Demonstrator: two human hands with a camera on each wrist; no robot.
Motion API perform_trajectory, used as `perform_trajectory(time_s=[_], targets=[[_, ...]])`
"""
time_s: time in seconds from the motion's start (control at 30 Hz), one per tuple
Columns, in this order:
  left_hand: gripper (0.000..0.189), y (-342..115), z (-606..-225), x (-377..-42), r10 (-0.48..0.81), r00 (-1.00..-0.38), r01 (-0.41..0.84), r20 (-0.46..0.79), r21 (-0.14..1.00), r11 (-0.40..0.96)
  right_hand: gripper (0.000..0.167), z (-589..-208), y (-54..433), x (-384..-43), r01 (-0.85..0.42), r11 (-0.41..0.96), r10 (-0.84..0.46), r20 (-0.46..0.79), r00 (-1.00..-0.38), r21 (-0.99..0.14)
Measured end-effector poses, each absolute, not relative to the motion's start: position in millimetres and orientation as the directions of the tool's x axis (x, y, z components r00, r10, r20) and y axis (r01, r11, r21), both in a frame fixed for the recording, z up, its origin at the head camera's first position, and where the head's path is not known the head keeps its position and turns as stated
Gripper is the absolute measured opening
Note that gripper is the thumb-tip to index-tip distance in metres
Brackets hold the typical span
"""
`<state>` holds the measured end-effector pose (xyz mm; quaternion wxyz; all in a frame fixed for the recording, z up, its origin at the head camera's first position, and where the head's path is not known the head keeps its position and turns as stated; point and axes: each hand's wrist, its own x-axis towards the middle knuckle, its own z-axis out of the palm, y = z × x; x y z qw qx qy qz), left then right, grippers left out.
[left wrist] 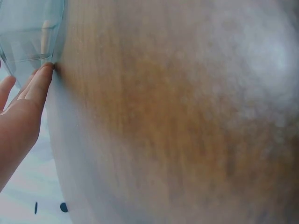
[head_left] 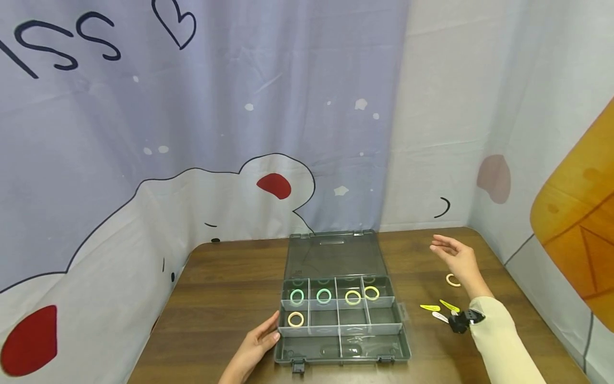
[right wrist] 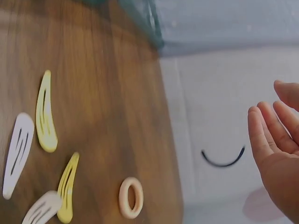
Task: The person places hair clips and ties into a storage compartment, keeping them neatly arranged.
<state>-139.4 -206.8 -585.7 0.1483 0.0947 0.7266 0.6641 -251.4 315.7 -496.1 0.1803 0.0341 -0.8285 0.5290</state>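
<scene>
A grey clear-plastic compartment box (head_left: 314,340) lies on the table with its lid (head_left: 336,253) folded back. Two green rings (head_left: 297,296) and two yellow rings (head_left: 353,297) sit in its rear compartments. A cream ring (head_left: 296,319) is in the left cell of the middle row. At the box's left front side, my left hand (head_left: 254,344) touches the wall with fairly straight fingers (left wrist: 39,84). My right hand (head_left: 458,261) is raised over the table's right part, fingers (right wrist: 261,128) loosely extended and holding nothing. Nearest to it on the table is another cream ring (right wrist: 131,198).
Yellow hair clips (right wrist: 46,112) and white hair clips (right wrist: 18,156) lie on the right side of the wooden table (head_left: 216,293), left of the right wrist. A printed curtain (head_left: 336,133) hangs along the table's back edge and both sides.
</scene>
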Motion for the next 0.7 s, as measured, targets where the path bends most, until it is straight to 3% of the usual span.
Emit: perform_trajectory(time_s=[0.37, 0.7], targets=[[0.06, -207.7, -587.5, -140.0, 0.335, -0.937, -0.068, -0.098, 0.993, 0.101, 0.047, -524.3, 358.0, -240.9, -0.122, 0.413, 0.229, 0.232, -0.945, -0.903], [0.06, -207.5, -585.0, -139.3, 0.326, -0.939, -0.083, -0.113, 0.991, 0.103, 0.06, -554.9, 378.1, -228.7, 0.045, 0.384, 0.241, 0.053, -0.969, -0.922]])
